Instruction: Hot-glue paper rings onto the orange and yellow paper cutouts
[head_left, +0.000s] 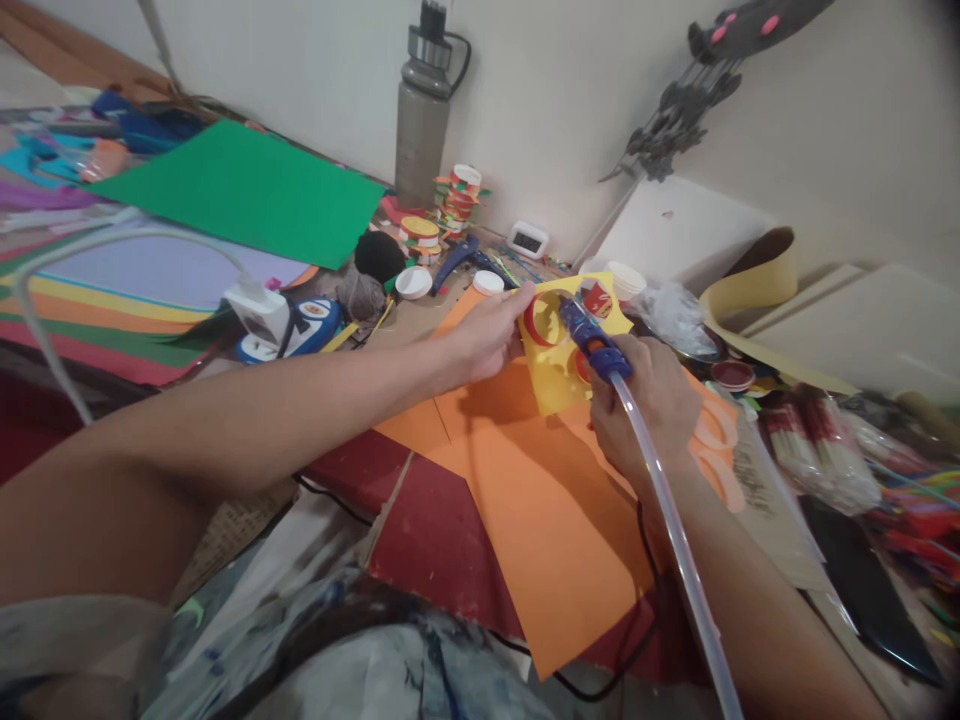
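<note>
A blue hot glue gun [594, 338] is gripped in my right hand [649, 400], with a long clear glue stick [667, 490] trailing from its back end. Its nozzle points at a red-edged ring [534, 322] on a yellow sheet [551, 385]. My left hand [491, 335] is closed on the sheet's left edge, thumb and fingers beside that ring; some fingertips are hidden. Another red-and-white piece [596, 300] sits near the sheet's top corner. Beneath the yellow sheet lie large orange sheets [547, 520].
Behind stand a grey water bottle [422, 130], a small stacked paper craft [459, 200] and a digital clock [528, 240]. White caps [413, 283] lie nearby. At left are a green sheet [247, 190] and a power strip [315, 325]. A black cable [637, 645] hangs over the red table edge.
</note>
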